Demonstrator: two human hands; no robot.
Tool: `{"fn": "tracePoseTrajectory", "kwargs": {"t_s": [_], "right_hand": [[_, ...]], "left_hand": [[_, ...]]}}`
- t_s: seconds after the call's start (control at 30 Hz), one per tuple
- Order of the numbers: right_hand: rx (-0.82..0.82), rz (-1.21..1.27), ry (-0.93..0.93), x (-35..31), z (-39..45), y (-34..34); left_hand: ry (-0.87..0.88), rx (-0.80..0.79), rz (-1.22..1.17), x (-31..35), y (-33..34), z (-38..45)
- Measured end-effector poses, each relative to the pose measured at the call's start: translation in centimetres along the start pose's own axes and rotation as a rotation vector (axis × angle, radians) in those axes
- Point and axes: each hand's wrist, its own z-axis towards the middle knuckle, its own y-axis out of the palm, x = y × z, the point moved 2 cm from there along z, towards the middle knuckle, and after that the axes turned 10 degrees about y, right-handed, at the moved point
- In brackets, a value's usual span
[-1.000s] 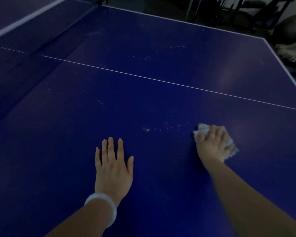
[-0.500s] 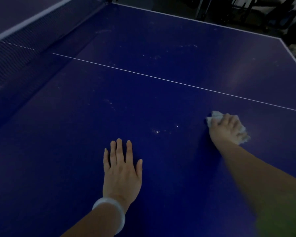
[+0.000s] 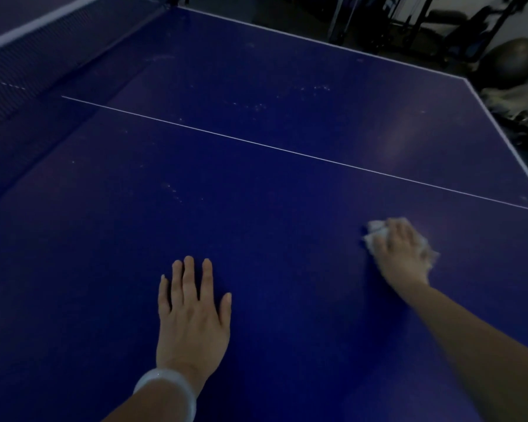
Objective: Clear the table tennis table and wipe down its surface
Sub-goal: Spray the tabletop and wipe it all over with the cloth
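Note:
The blue table tennis table fills the view, with a thin white centre line running across it. My left hand lies flat on the surface near the front, fingers apart, holding nothing; a pale bangle sits on its wrist. My right hand presses down on a crumpled white cloth to the right, just short of the centre line. Most of the cloth is hidden under the hand. Faint pale specks dot the surface beyond my left hand, and more specks lie past the line.
The net with its white top band runs along the far left. Beyond the table's far edge stand dark exercise machines, a grey exercise ball and a heap of pale things on the floor at the right.
My right hand has slid the cloth over the spot where bright specks lay between the hands; those specks are gone. My left hand has stayed flat in place.

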Motion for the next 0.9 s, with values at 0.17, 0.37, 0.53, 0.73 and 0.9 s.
{"fn": "tracePoseTrajectory", "kwargs": {"t_s": [0.17, 0.37, 0.53, 0.73, 0.9], "right_hand": [[-0.075, 0.020, 0.368, 1.1, 3.5, -1.1], [-0.074, -0.050, -0.038, -14.1, 4.0, -0.6], [-0.142, -0.157, -0.938, -21.3, -6.1, 2.8], [0.059, -0.073, -0.377, -12.3, 5.9, 0.3], [-0.005, 0.010, 0.142, -12.1, 10.5, 0.1]], "left_hand": [[0.008, 0.004, -0.002, 0.0, 0.2, 0.0], [-0.013, 0.002, 0.003, 0.0, 0.5, 0.1], [-0.032, 0.006, 0.009, -0.1, 0.7, 0.1], [-0.029, 0.011, -0.036, 0.0, 0.5, 0.0], [-0.025, -0.010, -0.035, 0.2, 0.1, 0.1]]}}
